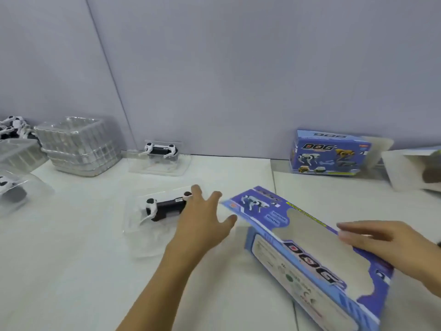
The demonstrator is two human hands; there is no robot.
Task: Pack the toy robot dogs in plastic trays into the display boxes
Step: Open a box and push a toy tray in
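Head view shows both hands over a white desk (71, 259), well apart from each other. Left hand (202, 220) is spread wide, fingers straight, its fingertips touching the rear of a black-and-white toy robot dog (164, 207) that lies in a clear plastic tray (143, 242). Right hand (381, 242) lies flat, fingers extended, on the window face of a blue display box (310, 263) that lies tilted just right of that tray. Behind the tray, by the wall, a second dog (161, 150) sits in its own tray (157, 167). Left of that stands a stack of empty clear trays (78, 146), with loose dogs (14, 127) beyond it. Another display box (327, 152) stands upright against the wall, far right of the stack, and a third box (412, 168), lying open, is only partly in view at the right edge.
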